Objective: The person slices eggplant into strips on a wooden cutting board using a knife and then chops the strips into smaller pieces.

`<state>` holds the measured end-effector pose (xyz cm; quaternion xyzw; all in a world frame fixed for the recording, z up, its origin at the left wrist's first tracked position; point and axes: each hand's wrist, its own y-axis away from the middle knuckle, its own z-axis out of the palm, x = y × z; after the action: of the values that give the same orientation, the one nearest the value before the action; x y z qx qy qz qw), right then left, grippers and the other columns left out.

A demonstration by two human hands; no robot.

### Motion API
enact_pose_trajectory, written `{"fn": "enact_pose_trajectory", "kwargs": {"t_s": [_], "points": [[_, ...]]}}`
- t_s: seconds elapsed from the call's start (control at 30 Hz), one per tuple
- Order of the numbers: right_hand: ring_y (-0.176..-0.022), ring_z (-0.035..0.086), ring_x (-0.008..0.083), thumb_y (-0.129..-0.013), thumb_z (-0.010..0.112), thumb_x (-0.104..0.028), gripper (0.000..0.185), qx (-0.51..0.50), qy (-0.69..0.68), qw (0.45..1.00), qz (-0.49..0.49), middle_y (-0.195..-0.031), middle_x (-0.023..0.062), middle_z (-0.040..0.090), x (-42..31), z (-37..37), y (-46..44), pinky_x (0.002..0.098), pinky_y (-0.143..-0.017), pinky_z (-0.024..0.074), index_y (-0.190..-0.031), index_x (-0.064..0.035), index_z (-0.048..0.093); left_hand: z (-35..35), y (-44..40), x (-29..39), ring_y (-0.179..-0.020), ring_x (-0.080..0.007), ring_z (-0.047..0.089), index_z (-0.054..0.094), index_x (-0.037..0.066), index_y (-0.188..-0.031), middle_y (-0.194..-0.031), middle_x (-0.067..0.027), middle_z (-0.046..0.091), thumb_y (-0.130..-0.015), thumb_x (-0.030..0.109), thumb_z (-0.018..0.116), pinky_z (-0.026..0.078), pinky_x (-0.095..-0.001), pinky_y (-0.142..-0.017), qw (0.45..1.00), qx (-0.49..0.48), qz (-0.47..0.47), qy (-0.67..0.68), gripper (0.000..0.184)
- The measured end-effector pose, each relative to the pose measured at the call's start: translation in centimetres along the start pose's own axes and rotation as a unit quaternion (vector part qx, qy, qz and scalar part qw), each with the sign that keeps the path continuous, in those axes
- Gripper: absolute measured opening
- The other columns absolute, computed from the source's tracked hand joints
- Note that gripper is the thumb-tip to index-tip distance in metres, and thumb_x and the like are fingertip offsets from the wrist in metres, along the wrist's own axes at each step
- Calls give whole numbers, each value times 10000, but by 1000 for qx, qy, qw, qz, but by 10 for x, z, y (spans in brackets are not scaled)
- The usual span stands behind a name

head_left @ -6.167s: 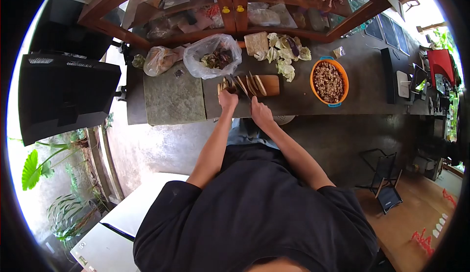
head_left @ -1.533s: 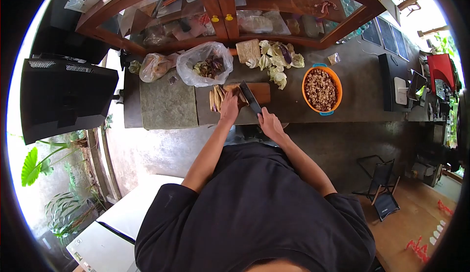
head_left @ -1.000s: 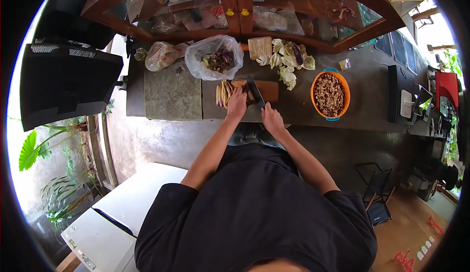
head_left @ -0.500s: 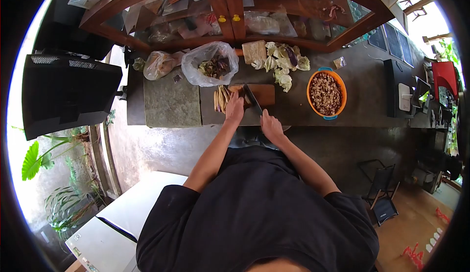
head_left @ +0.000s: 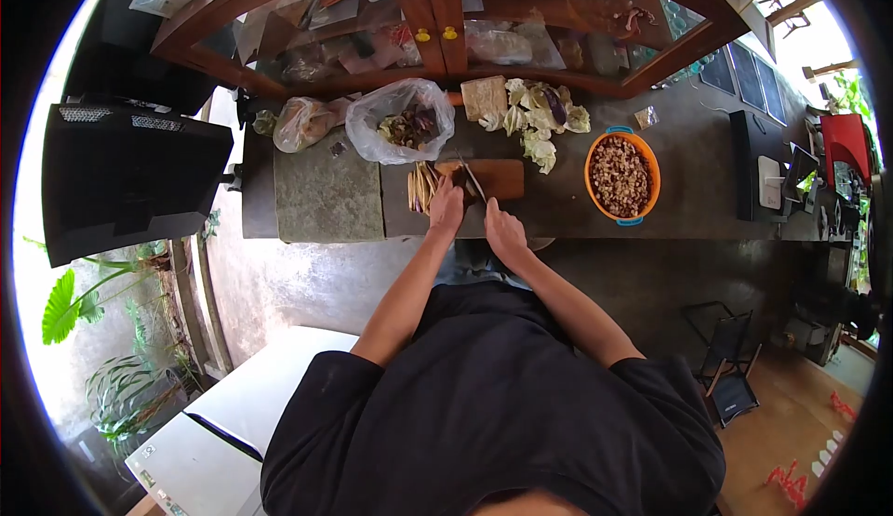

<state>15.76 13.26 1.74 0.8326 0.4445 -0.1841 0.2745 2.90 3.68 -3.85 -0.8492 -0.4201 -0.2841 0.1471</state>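
Observation:
A wooden cutting board (head_left: 504,179) lies near the counter's front edge. Thin pale slices with dark skin (head_left: 419,189) are bunched on its left end. My left hand (head_left: 447,205) presses down beside these slices, its fingertips bent together over a piece too small to make out. My right hand (head_left: 505,231) is wrapped round the handle of a knife (head_left: 473,179), whose blade points away from me across the board, just right of my left fingers. The knife's handle is mostly hidden by the hand.
Behind the board are a plastic bag of scraps (head_left: 400,124), a wooden block (head_left: 484,99) and pale leaves (head_left: 538,121). An orange basket of chopped pieces (head_left: 621,178) stands to the right. A grey-green mat (head_left: 328,195) lies left; a glass-doored cabinet (head_left: 446,69) stands behind.
Since half a second ago the knife has turned more edge-on and my right hand has shifted slightly left. Earlier, wide slices stood along the board; now narrow slices are bunched at its left end.

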Motion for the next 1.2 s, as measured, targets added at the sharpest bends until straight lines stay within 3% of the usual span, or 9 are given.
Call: {"fn": "enact_pose_trajectory", "kwargs": {"t_s": [0.17,0.23,0.33,0.47,0.57,0.67,0.73,0.83,1.2], "points": [[-752,634,491,-951,478,-174,182,-8,3,1000,-5,-741,274,640,35,5,39,590,-684,500,-1022,-18,420,19,-2,-12,-1240,-426,487,625,-47,-1007,-1377,-251,484,-893,116,440,456,-452,-986,993,30,-87,70,272],[-752,631,495,-954,482,-178,182,2,0,1000,-3,-739,278,636,33,6,37,593,-679,498,-1016,-19,417,-13,-1,15,-1246,-422,483,574,-36,-1190,-1399,-253,464,-896,136,412,439,-447,-1003,989,-34,-99,100,377],[-754,627,500,-961,482,-187,188,13,-8,1000,-3,-744,286,632,21,1,17,597,-668,493,-1015,-19,417,-21,-1,15,-1251,-422,476,494,-38,-1314,-1396,-260,465,-895,159,391,423,-439,-1025,996,-81,-30,1,474],[-755,621,503,-967,481,-190,191,9,-28,999,-17,-747,291,627,10,-8,-7,600,-659,487,-1023,-16,424,-10,-4,4,-1250,-422,472,481,-47,-1337,-1374,-267,480,-891,157,402,420,-441,-1026,989,-63,-90,97,497],[-743,619,504,-965,487,-182,188,19,-28,999,-34,-745,290,626,20,-8,9,604,-658,484,-1022,-13,428,6,-6,-11,-1273,-424,453,500,-55,-1314,-1374,-279,480,-889,150,394,409,-444,-1041,998,-45,20,25,484],[-732,620,502,-963,491,-175,184,11,-18,999,-26,-743,284,629,38,-8,43,603,-655,484,-1018,-11,430,-11,-2,10,-1258,-386,471,520,-23,-1314,-1361,-218,501,-884,109,425,433,-415,-1024,993,-20,-80,83,459],[-733,636,486,-953,491,-169,212,-13,4,1000,-15,-749,284,639,46,-15,64,580,-650,505,-1061,7,445,-22,-3,14,-1226,-328,493,541,26,-1313,-1326,-134,516,-871,54,459,462,-364,-997,994,-72,63,-50,450],[-728,642,477,-956,490,-179,217,-38,21,999,3,-751,279,642,52,-19,76,575,-642,511,-1061,5,446,-17,-4,16,-1254,-332,482,584,109,-1307,-1315,-66,515,-865,22,461,424,-399,-1044,996,-63,40,-53,467],[-717,655,450,-947,487,-172,175,-58,44,997,12,-728,250,652,57,-35,84,568,-637,509,-1011,-15,441,-16,-2,12,-1213,-331,512,586,64,-1301,-1272,-99,551,-826,6,557,442,-394,-1025,995,-33,82,-37,479]]}}
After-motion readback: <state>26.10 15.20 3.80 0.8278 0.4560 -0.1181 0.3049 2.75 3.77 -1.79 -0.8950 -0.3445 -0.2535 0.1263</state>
